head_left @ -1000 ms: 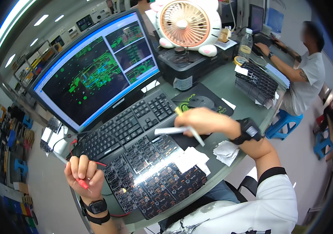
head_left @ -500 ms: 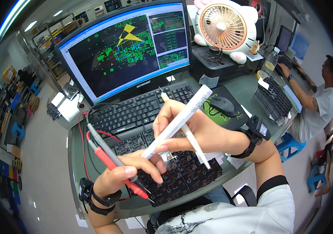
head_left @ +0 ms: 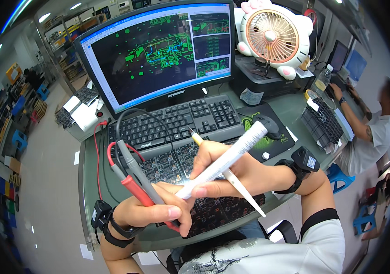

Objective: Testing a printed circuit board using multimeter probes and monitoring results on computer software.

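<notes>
My left hand (head_left: 158, 211) is closed around two multimeter probes, a red probe (head_left: 137, 192) and a dark grey probe (head_left: 145, 179), whose lower tips my fingers hide. In my right hand (head_left: 224, 176), a thick white marker pen (head_left: 238, 151) lies slanted, its lower end at my left fingertips. The same right hand also holds a slim white tool (head_left: 248, 199) with a yellow collar and a pointed metal tip. Both hands hover over a panel of dark circuit boards (head_left: 232, 209), partly covering it.
A keyboard (head_left: 172, 123) and a monitor (head_left: 158, 50) with a green board layout stand behind the panel. To the right are a mouse (head_left: 268, 127), a pink-and-white fan (head_left: 271, 36) and a stack of black boards (head_left: 319, 119). A person (head_left: 375, 132) sits farther right.
My left fingers have curled further around the probes, and their tips are now hidden. The whole view has shifted slightly. Yellow shapes on the monitor have disappeared.
</notes>
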{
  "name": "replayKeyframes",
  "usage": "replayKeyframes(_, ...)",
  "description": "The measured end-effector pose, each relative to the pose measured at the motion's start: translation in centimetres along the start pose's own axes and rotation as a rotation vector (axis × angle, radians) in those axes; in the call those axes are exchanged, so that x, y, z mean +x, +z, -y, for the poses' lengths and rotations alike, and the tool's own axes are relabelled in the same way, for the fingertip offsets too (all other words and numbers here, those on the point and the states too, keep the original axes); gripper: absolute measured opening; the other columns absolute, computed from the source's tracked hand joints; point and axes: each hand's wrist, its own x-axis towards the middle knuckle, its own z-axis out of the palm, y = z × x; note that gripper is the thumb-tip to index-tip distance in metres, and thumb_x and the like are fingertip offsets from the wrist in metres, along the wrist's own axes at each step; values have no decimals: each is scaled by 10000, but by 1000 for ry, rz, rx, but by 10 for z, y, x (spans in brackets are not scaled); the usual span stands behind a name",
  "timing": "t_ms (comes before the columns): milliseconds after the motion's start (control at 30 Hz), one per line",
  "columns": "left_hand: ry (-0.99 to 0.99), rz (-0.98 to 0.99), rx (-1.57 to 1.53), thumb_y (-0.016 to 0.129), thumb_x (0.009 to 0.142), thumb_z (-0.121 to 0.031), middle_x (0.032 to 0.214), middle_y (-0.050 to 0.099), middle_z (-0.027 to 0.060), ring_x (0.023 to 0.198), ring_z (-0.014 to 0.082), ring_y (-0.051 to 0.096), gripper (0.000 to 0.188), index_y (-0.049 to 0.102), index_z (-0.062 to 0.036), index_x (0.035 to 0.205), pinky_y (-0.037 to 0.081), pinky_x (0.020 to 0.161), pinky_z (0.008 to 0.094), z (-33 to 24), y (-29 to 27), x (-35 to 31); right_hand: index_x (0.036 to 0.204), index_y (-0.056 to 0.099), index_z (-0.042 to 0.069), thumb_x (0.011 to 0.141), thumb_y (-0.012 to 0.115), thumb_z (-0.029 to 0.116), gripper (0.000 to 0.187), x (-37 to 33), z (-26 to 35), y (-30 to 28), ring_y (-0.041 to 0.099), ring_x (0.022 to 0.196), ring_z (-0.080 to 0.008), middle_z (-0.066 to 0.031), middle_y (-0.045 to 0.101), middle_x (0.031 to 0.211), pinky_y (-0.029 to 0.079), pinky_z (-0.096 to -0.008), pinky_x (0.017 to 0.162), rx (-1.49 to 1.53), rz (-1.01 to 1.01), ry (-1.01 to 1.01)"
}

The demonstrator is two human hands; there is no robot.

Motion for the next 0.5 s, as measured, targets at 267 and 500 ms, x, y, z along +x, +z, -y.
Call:
replayKeyframes(267, -71, 76, -92, 454, 921, -257, 752, 558, 74, 710, 165, 488, 376, 686, -9, 760, 383, 688, 294, 3, -1, 0, 940, 547, 6, 861, 696, 108, 197, -17, -5, 0, 587, 788, -140, -93, 594, 881, 458, -275, 654, 9, 27, -2)
replayKeyframes(500, -32, 43, -13, 430, 935, -271, 751, 560, 64, 728, 166, 496, 400, 665, -15, 738, 389, 717, 299, 7, -1, 3, 964, 501, 5, 867, 666, 27, 193, -16, -5, -2, 637, 829, -155, -135, 650, 894, 510, -279, 690, -99, 35, -13)
